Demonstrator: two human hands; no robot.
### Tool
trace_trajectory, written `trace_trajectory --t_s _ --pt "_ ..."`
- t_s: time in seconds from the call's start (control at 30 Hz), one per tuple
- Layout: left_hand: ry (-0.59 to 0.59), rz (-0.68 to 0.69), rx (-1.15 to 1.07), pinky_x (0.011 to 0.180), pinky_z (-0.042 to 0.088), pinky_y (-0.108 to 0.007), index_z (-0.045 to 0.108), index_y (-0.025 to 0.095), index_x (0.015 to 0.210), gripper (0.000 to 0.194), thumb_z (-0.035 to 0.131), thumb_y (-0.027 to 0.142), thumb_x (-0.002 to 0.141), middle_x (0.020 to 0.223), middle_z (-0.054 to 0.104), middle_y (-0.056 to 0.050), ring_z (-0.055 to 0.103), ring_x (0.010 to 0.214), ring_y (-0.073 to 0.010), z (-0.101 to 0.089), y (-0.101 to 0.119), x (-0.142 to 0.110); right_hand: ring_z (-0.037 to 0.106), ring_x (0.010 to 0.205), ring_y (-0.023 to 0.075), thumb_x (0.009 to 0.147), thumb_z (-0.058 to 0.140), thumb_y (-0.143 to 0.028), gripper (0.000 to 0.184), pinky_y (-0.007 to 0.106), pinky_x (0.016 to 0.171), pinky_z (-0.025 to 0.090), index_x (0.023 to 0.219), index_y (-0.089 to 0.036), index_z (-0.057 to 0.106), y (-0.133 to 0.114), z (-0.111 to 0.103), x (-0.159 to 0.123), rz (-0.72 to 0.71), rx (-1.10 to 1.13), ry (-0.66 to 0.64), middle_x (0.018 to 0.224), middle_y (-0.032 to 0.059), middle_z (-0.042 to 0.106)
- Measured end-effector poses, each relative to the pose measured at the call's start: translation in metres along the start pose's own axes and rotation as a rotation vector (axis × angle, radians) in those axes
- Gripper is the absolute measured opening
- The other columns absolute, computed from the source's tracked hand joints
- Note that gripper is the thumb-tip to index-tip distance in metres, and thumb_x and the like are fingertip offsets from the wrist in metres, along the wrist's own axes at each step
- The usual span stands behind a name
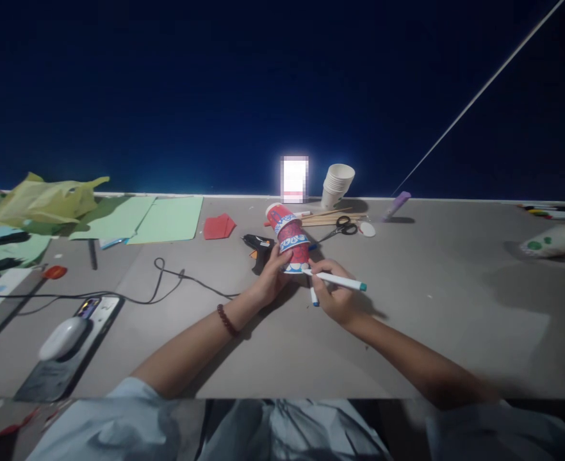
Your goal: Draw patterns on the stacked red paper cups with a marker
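Note:
My left hand point(273, 279) is closed around the lower part of a decorated paper cup tower point(293, 241), made of stacked cups coloured red and blue. The tower leans up and to the left above the table. In my right hand point(335, 296) is a white marker point(339, 279) with a teal end. Its tip meets the cup's rim near the bottom of the tower. A second marker point(314, 296) with a blue end lies on the table between my hands. Just left of the tower rests a black glue gun point(259, 251), partly hidden by it.
Behind stand stacked white cups point(337, 187), near wooden sticks point(328, 219) and black scissors point(343, 228). Red paper point(218, 226) and green sheets point(167, 219) lie left. A cable point(138, 301) crosses the table near a phone point(88, 346). At right lies a white cup point(556, 242).

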State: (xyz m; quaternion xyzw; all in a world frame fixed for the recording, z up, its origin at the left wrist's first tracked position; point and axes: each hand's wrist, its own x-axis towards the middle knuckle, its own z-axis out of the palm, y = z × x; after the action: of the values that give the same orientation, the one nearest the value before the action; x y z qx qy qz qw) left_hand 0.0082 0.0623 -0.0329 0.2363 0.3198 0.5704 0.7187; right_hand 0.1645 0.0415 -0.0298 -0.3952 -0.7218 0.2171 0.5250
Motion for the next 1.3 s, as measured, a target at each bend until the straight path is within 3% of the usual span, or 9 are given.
trace_trajectory --t_s 0.77,1.0,1.3 --pt "-0.002 -0.002 -0.016 0.087 0.052 -0.034 0.058 0.02 0.116 0.047 0.08 0.031 0.075 0.101 0.072 -0.005 0.07 0.088 -0.0198 0.0 -0.001 0.001 0.076 0.101 0.0267 0.088 0.056 -0.02 0.006 0.036 0.08 0.061 0.089 -0.025 0.059 -0.001 -0.003 0.001 0.021 0.013 -0.038 0.083 0.0042 0.071" --pt "-0.009 0.024 -0.007 0.091 0.051 -0.036 0.059 0.02 0.117 0.051 0.082 0.035 0.074 0.105 0.073 -0.006 0.07 0.092 -0.0203 -0.001 -0.003 0.002 0.076 0.095 0.0244 0.092 0.055 -0.026 0.005 0.036 0.082 0.062 0.09 -0.025 0.06 0.006 0.004 -0.001 0.071 0.154 0.076 0.083 0.0028 0.069" --pt "-0.073 0.044 0.045 0.086 0.052 -0.034 0.06 0.021 0.119 0.051 0.082 0.036 0.075 0.102 0.074 -0.006 0.07 0.09 -0.0204 -0.006 -0.005 0.001 0.073 0.104 0.0245 0.094 0.055 -0.025 0.007 0.039 0.09 0.06 0.097 -0.027 0.062 0.015 0.006 -0.008 0.06 0.243 0.105 0.09 0.0026 0.068"
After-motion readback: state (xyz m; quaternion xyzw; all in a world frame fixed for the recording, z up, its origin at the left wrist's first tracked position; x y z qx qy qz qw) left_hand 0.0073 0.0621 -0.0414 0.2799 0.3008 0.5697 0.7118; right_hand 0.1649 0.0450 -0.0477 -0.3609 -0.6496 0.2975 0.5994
